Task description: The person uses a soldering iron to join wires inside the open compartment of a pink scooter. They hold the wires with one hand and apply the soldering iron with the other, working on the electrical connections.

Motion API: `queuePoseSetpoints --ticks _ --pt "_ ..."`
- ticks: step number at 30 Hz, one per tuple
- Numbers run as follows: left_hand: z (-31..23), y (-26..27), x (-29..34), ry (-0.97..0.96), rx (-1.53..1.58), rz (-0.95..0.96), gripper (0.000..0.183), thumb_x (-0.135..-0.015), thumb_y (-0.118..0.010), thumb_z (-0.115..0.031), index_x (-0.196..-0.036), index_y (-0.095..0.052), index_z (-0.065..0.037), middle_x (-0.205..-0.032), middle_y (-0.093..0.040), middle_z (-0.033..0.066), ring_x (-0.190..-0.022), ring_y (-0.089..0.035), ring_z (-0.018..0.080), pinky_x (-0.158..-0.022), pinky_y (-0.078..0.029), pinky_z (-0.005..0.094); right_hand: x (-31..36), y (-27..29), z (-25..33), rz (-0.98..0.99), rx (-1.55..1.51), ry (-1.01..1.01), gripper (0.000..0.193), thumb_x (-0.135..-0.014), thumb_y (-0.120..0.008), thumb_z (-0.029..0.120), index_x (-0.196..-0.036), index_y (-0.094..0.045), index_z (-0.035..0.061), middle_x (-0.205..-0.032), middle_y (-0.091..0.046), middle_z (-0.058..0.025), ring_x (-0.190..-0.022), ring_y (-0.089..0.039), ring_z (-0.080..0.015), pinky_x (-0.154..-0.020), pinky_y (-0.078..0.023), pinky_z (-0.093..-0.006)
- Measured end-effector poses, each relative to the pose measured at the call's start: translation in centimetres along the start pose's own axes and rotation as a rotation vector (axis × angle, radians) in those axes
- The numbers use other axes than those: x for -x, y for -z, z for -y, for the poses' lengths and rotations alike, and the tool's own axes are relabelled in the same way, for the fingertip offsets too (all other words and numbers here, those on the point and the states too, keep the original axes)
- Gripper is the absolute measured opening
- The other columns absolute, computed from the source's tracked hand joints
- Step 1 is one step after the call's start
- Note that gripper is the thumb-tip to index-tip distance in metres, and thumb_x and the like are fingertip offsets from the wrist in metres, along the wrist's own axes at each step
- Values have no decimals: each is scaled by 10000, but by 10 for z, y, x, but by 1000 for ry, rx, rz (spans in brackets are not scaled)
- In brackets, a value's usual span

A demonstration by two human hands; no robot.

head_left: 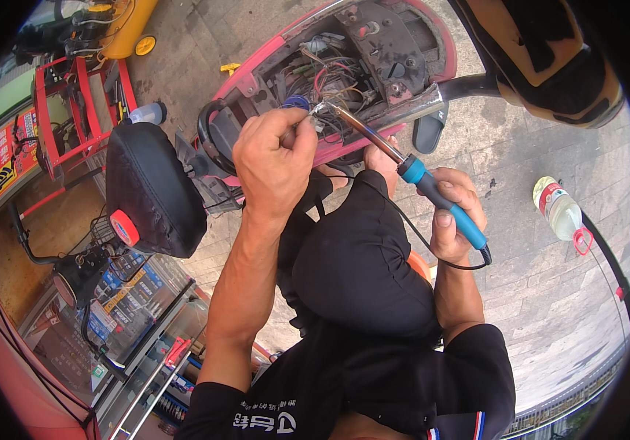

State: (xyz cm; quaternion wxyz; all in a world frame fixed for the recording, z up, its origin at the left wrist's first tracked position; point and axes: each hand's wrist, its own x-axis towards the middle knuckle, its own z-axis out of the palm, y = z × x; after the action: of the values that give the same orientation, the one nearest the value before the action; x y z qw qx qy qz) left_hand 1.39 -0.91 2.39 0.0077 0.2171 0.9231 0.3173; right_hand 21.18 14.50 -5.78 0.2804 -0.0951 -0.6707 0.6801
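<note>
My right hand (460, 192) grips a soldering iron (419, 176) by its blue and dark handle, and a cord trails from the handle's lower end. The iron's metal shaft slants up and left, its tip at a small shiny silvery piece beside my left fingers. My left hand (271, 158) is closed in a pinch. What it holds is too small and covered to make out. A blue round object (297, 101) shows just behind its fingers. Beyond lies a bundle of wires (337, 84) in the open body of a red scooter (443, 44).
A black seat (155, 189) with a red tape roll (124, 227) on it stands left. A red metal frame (84, 110) and yellow tank (128, 29) are at the far left. A bottle (555, 209) and a slipper (430, 130) are to the right on the paving.
</note>
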Motion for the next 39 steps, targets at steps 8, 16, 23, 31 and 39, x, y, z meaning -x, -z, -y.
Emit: queuePoseSetpoints --ticks 8,16,23,31,39 --pt "0 -1 -1 -35 -19 -5 56 -741 -717 -23 -788 -701 -47 -599 -583 48 -575 -536 223 -604 -438 354 -2 -4 3 -71 -28 -20 304 -939 -634 231 -1126 -610 -9 -1035 -652 -238 -915 -666 -318 -788 -540 -389" --pt "0 -1 -1 -26 3 -7 54 -741 -720 -26 -789 -704 -44 -586 -574 43 -572 -533 219 -604 -438 351 -2 -5 4 -83 -26 -31 295 -941 -631 223 -1114 -613 -14 -1035 -655 -241 -910 -669 -314 -783 -541 -385" --pt "7 -3 6 244 222 9 68 -799 -723 -62 -841 -691 -19 -659 -596 37 -592 -509 125 -562 -422 289 -5 -6 4 -77 -22 -24 295 -941 -630 226 -1112 -615 -14 -1032 -659 -241 -909 -669 -315 -784 -541 -387" --pt "20 -5 4 186 323 -14 88 -841 -702 -52 -897 -662 2 -789 -629 38 -595 -486 78 -548 -412 241 -6 -10 5 -82 -13 -29 299 -944 -629 230 -1120 -616 -12 -1039 -660 -240 -910 -669 -315 -789 -539 -388" --pt "15 -1 5 223 379 -8 82 -887 -688 -63 -907 -651 7 -783 -623 9 -623 -495 48 -558 -420 216 -7 -13 0 -98 -32 -23 300 -948 -629 234 -1104 -617 -22 -1057 -650 -240 -912 -665 -306 -799 -539 -388"
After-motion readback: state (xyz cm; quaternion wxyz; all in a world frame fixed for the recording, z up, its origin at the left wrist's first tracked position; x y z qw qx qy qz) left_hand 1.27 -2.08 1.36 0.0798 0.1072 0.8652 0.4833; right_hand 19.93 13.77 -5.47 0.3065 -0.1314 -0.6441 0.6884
